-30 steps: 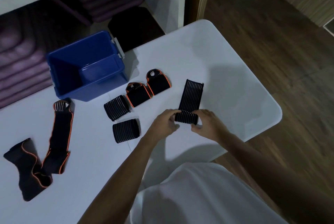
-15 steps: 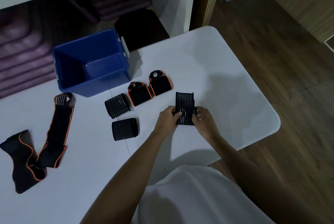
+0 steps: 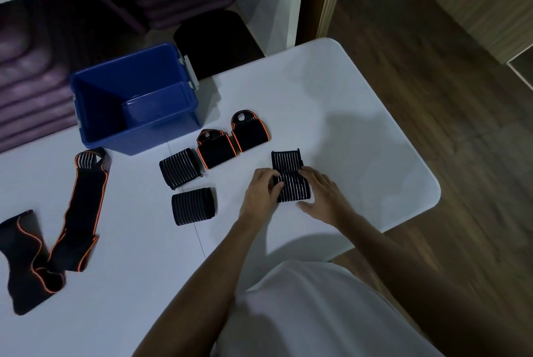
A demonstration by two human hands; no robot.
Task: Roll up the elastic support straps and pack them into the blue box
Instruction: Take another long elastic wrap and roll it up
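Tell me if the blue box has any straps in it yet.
Empty as far as visible: the blue box shows only bare inner walls and floor; every strap lies on the white table.

— How is the light looking?
— Dim and bluish; the white worktop [image 3: 331, 102] is catching soft shadows at right of centre.
— Sharpness?
— Lower right is blurring, edges are bowing.
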